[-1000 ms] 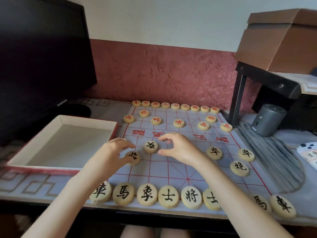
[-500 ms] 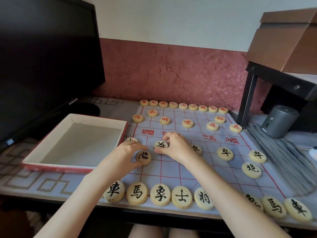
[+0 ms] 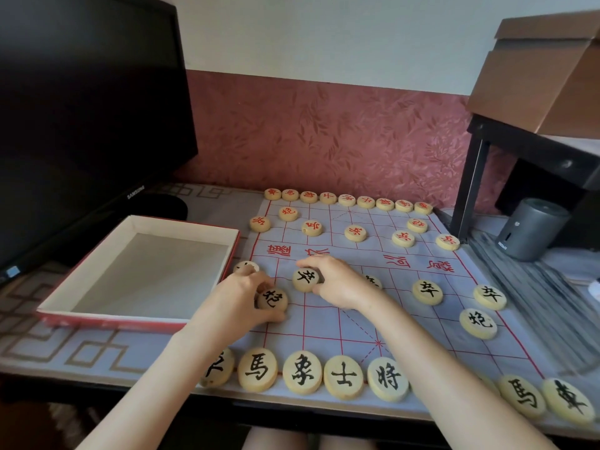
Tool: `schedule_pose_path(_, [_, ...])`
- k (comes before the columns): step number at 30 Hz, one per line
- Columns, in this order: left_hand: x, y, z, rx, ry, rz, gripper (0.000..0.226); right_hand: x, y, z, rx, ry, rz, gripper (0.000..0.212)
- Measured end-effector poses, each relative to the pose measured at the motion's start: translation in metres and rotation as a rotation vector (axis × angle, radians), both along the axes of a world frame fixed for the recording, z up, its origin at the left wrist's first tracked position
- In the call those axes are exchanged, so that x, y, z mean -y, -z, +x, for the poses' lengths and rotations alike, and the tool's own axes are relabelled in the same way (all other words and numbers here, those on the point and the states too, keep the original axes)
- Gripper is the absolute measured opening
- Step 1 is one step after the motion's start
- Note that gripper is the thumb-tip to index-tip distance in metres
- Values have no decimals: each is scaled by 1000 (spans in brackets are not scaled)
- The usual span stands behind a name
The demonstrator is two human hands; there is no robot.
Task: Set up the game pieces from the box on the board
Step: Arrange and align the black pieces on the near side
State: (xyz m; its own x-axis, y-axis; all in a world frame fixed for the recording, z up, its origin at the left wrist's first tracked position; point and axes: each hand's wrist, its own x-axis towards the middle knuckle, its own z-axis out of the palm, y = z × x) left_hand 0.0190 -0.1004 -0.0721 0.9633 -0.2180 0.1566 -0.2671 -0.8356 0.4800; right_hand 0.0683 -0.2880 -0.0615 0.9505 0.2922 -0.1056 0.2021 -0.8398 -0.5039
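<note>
Both hands have closed in since a second ago: the right hand [image 3: 341,284], then hovering with fingers apart over a soldier piece [image 3: 305,278], is now pinching it between thumb and curled fingers. Another disc [image 3: 245,267] is now showing at the left edge of the board [image 3: 324,326], beyond the left knuckles. The left hand [image 3: 237,303] is curling round a cannon piece [image 3: 272,299], thumb below it and fingertips over its far rim, just left of the right hand. Both forearms are reaching in over the near row of black pieces [image 3: 303,376]. A band of bare grid is lying between that row and the hands. The box [image 3: 146,274] is sitting on the desk [image 3: 65,352], just beside the board's left edge. All the pieces are showing as pale, round wooden discs with inked characters, and the board is lying as a thin, pale sheet ruled in red.
</note>
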Motion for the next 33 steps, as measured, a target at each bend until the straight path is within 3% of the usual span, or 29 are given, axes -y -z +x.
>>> schedule_pose_path(5, [-1,-1,0,37,35,-5,76,2,-9,-6,24,-12,107,51])
schedule_pose_path(10, [-6,-9,0,12,139,47,62,-3,-13,-11,95,86,41,64])
schedule_pose_path(17, [-8,-4,2,-48,101,28,52,-8,-12,-10,44,83,26,50])
schedule_pose_path(33, [-4,2,-6,-42,11,20,59,-6,-6,-7,17,-3,25,51])
